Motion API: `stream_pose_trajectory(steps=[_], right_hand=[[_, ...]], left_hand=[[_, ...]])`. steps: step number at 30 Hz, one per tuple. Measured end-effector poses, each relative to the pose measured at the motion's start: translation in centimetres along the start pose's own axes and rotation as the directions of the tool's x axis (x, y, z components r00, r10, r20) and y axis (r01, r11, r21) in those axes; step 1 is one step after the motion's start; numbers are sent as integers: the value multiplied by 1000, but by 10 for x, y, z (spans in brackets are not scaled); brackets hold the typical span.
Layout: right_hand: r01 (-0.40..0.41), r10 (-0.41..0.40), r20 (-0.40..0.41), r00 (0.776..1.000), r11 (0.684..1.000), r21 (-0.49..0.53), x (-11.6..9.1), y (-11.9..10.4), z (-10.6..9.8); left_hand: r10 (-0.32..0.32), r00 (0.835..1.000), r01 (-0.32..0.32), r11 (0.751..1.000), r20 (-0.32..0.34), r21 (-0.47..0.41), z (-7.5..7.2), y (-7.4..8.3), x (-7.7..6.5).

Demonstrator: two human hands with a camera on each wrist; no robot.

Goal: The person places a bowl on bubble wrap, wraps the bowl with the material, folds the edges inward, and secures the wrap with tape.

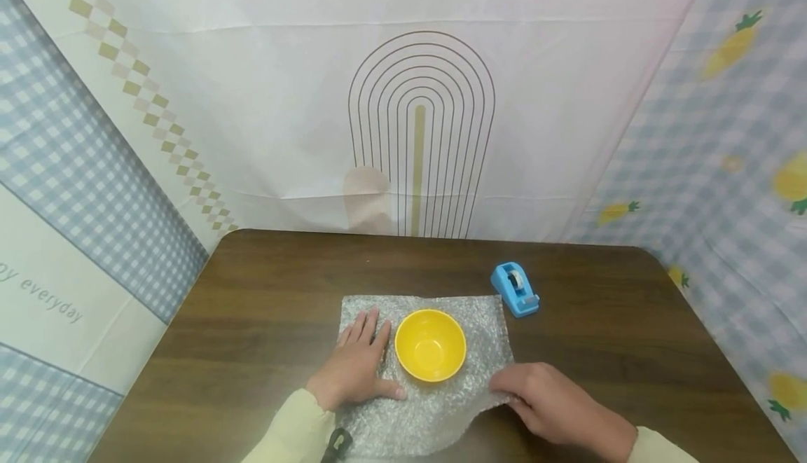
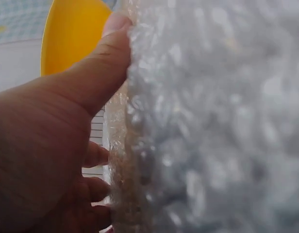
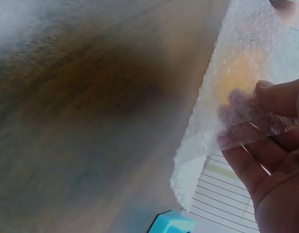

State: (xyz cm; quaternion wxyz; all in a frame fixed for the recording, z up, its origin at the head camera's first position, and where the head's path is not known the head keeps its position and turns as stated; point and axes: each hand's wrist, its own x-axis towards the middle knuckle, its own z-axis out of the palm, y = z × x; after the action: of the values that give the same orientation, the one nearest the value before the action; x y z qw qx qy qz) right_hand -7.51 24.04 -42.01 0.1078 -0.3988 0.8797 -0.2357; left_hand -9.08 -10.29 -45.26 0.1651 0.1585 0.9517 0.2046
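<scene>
A yellow bowl (image 1: 430, 346) stands upright on a sheet of clear bubble wrap (image 1: 410, 424) laid over the table. With its fingers spread, my left hand (image 1: 356, 368) rests on the sheet just left of the bowl; the thumb lies close below the rim. My right hand (image 1: 557, 403) pinches the sheet's right edge near the front corner, which is lifted off the table. In the right wrist view, the bubble wrap (image 3: 205, 116) passes between thumb and fingers, and the bowl shows blurred through it. Bubble wrap (image 2: 212, 121) fills much of the left wrist view.
A blue tape dispenser (image 1: 515, 289) stands at the sheet's far right corner. The dark wooden table (image 1: 271, 323) reaches back to a patterned cloth (image 1: 284, 120), and checked cloth hangs on both sides. A black cord or strap (image 1: 337, 443) shows by the left sleeve.
</scene>
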Motion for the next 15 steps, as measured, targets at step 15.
stream_pose_trajectory(steps=[15], right_hand=[[-15, 15, -34, 999, 1000, -19, 8, -7, -9]], left_hand=[[48, 975, -70, 993, -217, -98, -5, -4, -7]])
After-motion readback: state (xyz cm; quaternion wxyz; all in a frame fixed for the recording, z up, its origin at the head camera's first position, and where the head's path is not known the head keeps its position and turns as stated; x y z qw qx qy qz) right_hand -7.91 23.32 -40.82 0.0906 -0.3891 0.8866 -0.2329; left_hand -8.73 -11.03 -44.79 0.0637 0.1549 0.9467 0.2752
